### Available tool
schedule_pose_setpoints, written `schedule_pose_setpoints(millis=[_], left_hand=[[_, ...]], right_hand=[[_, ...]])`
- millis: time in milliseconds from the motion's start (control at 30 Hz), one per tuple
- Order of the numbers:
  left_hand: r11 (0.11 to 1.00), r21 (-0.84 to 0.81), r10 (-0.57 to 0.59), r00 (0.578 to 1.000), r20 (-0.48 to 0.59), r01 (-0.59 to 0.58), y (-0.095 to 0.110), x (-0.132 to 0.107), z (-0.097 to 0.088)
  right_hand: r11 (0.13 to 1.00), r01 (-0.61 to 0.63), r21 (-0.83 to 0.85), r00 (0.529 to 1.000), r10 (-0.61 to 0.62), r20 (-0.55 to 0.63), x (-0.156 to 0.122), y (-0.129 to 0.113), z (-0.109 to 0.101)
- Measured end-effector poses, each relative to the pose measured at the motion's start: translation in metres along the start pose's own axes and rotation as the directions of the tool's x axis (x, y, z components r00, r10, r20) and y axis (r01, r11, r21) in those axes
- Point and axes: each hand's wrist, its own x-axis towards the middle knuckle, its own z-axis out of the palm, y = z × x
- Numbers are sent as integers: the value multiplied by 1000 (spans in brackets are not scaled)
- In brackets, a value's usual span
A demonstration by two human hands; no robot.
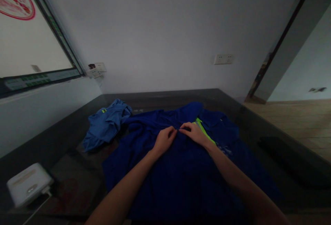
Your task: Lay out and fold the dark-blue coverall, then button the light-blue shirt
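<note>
A dark blue jacket (178, 173) with a yellow-green stripe and a collar lies spread over the dark table in front of me. My left hand (165, 138) pinches a bit of its cloth near the middle, thumb and fingers together. Just to the right, my right hand (193, 131) pinches the same spot, its fingertips almost meeting those of the left. Whatever small part sits between the fingertips is too dark to make out. Some of the stripe and some pale lettering show beside my right wrist.
A crumpled lighter blue garment (106, 125) lies to the left on the black table (212, 95). A white box with a cable (29, 183) stands at the near left. A dark flat object (292, 159) lies at the right. Wall sockets (223, 59) are behind.
</note>
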Motion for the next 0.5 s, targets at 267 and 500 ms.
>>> schedule_pose_setpoints(millis=[267, 500], left_hand=[[989, 142, -29, 1000, -9, 30, -6, 2, -1], [965, 257, -28, 998, -48, 39, -7, 0, 0]], right_hand=[[997, -53, 54, 998, 54, -24, 1, 1, 5], [999, -4, 53, 998, 7, -57, 0, -3, 12]])
